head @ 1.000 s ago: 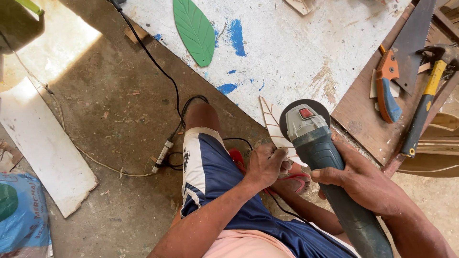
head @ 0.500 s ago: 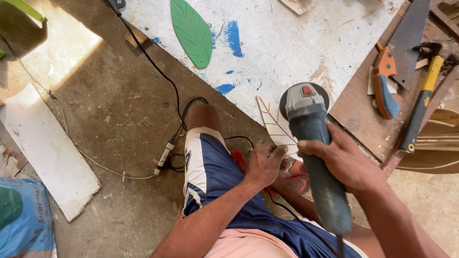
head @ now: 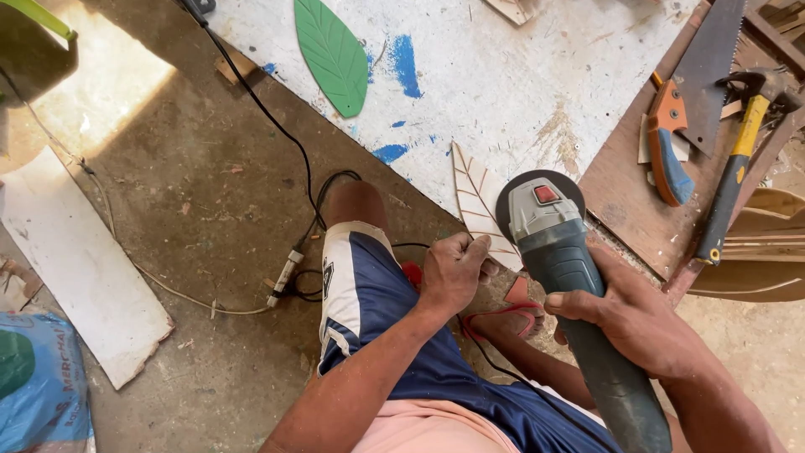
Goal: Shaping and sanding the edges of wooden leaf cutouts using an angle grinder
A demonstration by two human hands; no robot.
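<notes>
Firmly within right hand: grinder.

Two leaf shapes are in view: one green painted leaf and one bare wooden leaf. There is one angle grinder, one handsaw with an orange and blue handle, and one hammer with a yellow handle. One white board lies on the floor, beside one blue sack. One red sandal shows.
</notes>
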